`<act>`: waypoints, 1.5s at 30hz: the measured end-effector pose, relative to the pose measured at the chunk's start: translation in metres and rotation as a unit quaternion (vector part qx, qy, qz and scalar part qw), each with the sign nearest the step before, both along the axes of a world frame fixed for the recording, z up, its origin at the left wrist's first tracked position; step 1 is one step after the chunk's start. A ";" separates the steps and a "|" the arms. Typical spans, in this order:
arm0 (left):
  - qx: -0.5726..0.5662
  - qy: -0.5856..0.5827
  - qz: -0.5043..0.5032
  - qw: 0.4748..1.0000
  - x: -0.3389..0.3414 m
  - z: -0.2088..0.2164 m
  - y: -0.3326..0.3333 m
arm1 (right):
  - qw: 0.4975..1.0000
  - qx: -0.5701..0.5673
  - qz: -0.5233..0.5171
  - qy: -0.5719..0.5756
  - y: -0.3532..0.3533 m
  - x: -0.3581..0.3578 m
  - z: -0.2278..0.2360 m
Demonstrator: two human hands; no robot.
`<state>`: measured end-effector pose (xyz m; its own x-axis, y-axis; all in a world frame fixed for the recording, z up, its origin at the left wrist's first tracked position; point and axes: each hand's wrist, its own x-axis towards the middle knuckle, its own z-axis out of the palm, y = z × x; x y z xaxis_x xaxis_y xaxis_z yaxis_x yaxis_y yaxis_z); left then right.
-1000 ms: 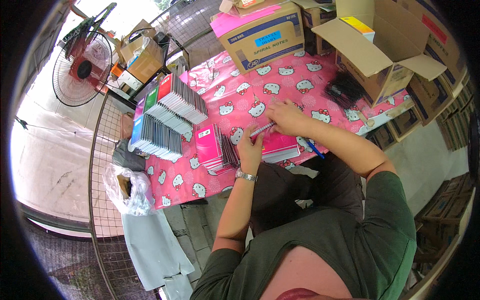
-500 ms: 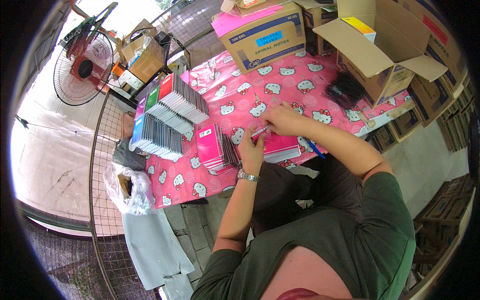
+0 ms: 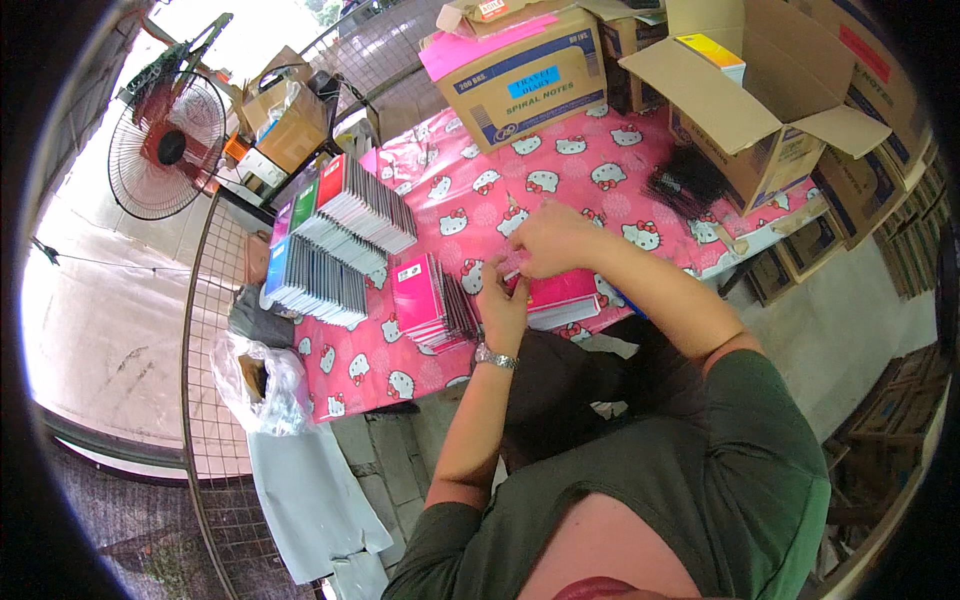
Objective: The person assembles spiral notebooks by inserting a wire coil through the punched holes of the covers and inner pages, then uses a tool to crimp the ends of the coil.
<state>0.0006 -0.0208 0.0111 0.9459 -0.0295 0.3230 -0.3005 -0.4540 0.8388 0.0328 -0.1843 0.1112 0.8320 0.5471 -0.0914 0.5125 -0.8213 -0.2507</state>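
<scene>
My left hand (image 3: 503, 302) is closed in a pinch at the near edge of the table, its fingertips at a small pink-and-white piece (image 3: 513, 272) whose kind I cannot make out. Just beyond it my right hand (image 3: 553, 241) is also closed, fingers bent at the far end of that piece. Beneath the hands lies a stack of pink-covered books (image 3: 567, 297) with white page edges. To the left of my left hand stands a row of pink spiral notebooks (image 3: 428, 300) with black coils. Part of a blue pen (image 3: 632, 304) shows below my right forearm.
Spiral notebooks in red (image 3: 350, 190) and blue (image 3: 305, 280) stand in rows at the left of the pink patterned table (image 3: 440, 370). Black coils (image 3: 688, 180) lie near an open carton (image 3: 735, 130) at right. A closed carton (image 3: 525, 85) stands behind; a fan (image 3: 165, 145) is far left.
My right hand has shifted slightly left and its wrist has turned over the small piece. My right forearm has moved left, covering more of the blue pen. My left hand is nearly still.
</scene>
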 end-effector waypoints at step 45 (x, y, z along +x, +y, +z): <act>0.009 0.003 -0.042 0.999 0.021 -0.033 0.025 | 0.919 0.299 -0.121 -0.228 0.006 -0.099 -0.074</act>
<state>0.0216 0.0037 -0.0218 0.9422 -0.1138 0.3152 -0.3321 -0.4427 0.8329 -0.0661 -0.1786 0.0371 0.8131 0.1807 0.5534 0.4974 -0.7096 -0.4991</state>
